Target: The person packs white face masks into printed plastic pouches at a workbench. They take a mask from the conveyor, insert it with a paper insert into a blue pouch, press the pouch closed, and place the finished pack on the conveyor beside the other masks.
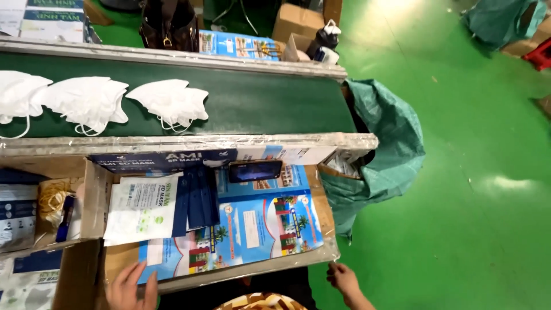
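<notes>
The carton sheet (241, 229) lies flat on the table (321, 206), below the green belt (258, 103). Its long axis runs left to right, tilted slightly up toward the right; the printed face is up. A white pouch (142, 208) and dark blue strips (198, 198) cover its upper left part, and a phone (255, 170) lies at its top edge.

The left hand (133, 287) rests open, fingers spread, on the sheet's lower left corner; the frame edge cuts off its wrist. The right hand (344, 280) sits just off the table's lower right corner, fingers loosely curled, grasping nothing visible. Three white masks (169, 102) lie on the belt.
</notes>
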